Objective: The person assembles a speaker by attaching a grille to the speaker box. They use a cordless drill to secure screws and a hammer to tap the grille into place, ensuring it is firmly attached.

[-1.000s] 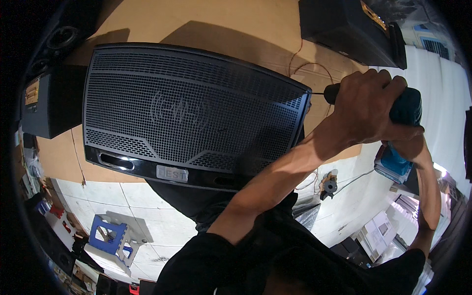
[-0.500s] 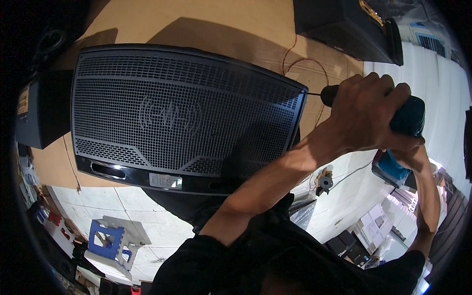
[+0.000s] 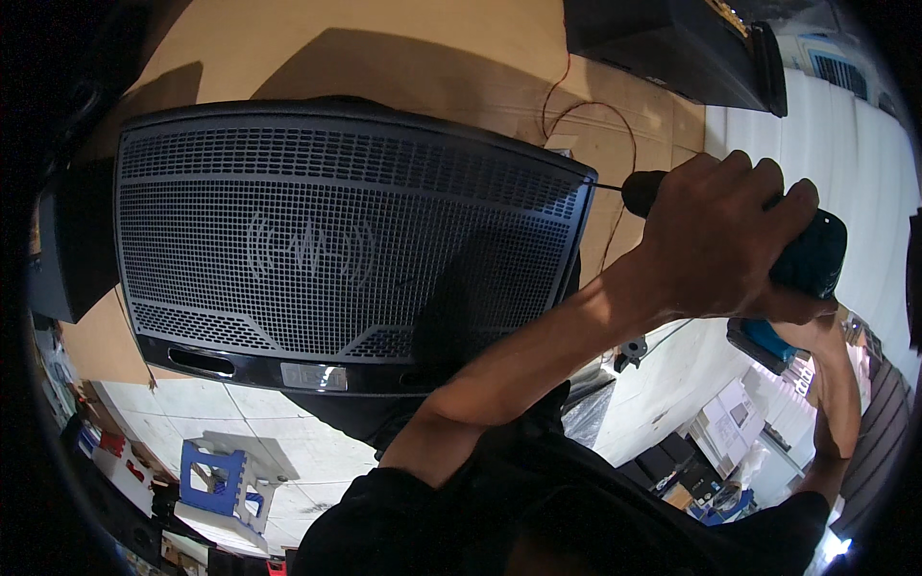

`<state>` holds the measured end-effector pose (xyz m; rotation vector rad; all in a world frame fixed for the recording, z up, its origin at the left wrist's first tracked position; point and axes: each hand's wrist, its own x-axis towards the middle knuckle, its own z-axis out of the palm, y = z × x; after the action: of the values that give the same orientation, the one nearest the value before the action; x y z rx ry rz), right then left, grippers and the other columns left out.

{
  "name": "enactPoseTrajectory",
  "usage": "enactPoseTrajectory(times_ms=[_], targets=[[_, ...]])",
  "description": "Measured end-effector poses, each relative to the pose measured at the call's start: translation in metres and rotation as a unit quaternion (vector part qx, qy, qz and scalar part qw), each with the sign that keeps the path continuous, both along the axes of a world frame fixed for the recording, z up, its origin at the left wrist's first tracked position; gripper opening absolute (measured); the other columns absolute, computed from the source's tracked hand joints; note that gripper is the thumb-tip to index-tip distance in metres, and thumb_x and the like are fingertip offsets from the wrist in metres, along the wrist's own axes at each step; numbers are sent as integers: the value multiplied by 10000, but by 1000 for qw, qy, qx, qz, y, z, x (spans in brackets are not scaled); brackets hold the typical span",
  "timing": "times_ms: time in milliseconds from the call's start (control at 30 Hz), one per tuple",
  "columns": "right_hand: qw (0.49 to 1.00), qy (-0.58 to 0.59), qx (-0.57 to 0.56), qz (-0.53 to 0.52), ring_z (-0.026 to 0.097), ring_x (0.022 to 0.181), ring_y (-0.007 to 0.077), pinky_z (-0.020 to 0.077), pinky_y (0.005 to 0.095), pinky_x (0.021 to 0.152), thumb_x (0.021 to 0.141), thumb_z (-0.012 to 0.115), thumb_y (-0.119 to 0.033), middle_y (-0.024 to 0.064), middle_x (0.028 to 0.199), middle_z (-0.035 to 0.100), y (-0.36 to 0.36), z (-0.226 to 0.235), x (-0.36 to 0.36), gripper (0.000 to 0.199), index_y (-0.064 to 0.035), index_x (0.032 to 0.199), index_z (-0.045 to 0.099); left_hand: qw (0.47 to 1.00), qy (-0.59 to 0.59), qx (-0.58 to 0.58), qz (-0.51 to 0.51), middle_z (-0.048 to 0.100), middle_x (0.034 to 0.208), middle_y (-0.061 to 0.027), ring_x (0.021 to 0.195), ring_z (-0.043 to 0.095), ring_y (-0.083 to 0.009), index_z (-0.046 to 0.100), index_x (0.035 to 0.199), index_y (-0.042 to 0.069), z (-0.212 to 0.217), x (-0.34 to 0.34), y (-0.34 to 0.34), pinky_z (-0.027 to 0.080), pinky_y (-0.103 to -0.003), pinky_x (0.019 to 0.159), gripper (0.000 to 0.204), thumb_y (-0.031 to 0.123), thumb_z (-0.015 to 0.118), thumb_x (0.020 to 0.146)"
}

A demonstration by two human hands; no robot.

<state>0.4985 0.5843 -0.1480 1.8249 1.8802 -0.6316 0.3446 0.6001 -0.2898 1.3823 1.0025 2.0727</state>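
A black loudspeaker [image 3: 384, 216] lies with its mesh grille facing up, a pale wave emblem on the grille. I hold a teal and black cordless drill [image 3: 812, 252] sideways, its thin bit [image 3: 605, 186] reaching the upper right corner of the grille. My left hand [image 3: 718, 235] wraps over the drill's body behind the chuck. Lower down, my right hand [image 3: 812, 326] grips the handle, partly hidden by the drill and my left hand. Whatever the bit's tip touches is too small to make out.
Brown cardboard [image 3: 423, 48] lies under the loudspeaker. Another black cabinet [image 3: 672, 48] stands at the far right, a dark box [image 3: 82, 240] at the left. A thin reddish cable [image 3: 629, 130] curls by the corner. A blue and white folding stool [image 3: 216, 480] stands lower left.
The loudspeaker sits slightly further left and lower in the picture. Both hands stay on the drill, and its bit remains at the same corner; the drill body has shifted slightly right.
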Motion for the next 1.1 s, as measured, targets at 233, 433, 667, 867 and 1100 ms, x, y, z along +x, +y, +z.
enactPoseTrajectory(times_ms=[233,433,667,867,1100], targets=[[1000,-8,-13,6,643,973,251,497,360,912,751,714,-141,99,1046,670,5,-2,0,375,-88,1105,602,1000,11,-12,-6,574,698,-92,588,570,-194,637,978,33,-4,2,-1,409,-323,484,763,677,750,586],[1000,-12,-17,9,639,988,248,492,358,927,736,733,-145,100,1062,664,2,-2,0,427,-84,1131,583,1000,11,-6,-6,580,711,-93,598,576,-192,634,978,37,-5,2,-1,415,-315,486,776,715,715,609],[999,-10,-24,25,634,1005,244,486,356,944,719,756,-150,100,1080,656,4,-9,-1,490,-80,1163,560,1000,8,-3,-1,565,707,-84,595,568,-190,622,977,42,-7,2,-2,405,-318,486,770,713,715,610],[999,-12,-24,40,629,1019,241,481,354,959,705,775,-154,101,1096,650,2,-15,0,544,-76,1189,540,1000,6,-4,-4,551,693,-75,584,559,-185,615,965,47,-8,3,-2,404,-323,491,755,710,713,617],[998,-7,-19,66,624,1036,238,475,351,976,688,798,-159,101,1115,642,5,-19,1,608,-72,1220,517,999,12,-4,33,542,669,-67,575,559,-182,623,930,57,-9,3,-2,402,-311,481,715,690,727,613]])
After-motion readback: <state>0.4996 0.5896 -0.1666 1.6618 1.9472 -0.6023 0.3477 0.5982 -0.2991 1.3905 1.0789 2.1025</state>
